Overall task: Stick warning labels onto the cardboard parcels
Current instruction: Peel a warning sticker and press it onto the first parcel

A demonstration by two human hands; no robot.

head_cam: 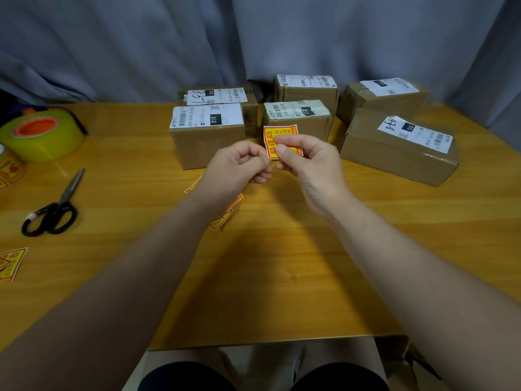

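Pinching the warning label [279, 131] (red-and-yellow) before the cardboard parcels [207, 145], the right hand [310, 162] grips its middle. The left hand [239, 165] nips its near-left corner.

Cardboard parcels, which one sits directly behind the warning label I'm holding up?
The front middle parcel, tagged 122. The warning label in the right hand overlaps its front face; the other five sit to either side or further back.

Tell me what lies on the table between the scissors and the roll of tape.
Nothing. In the head view, the stretch of table between the scissors and the roll of tape is bare wood.
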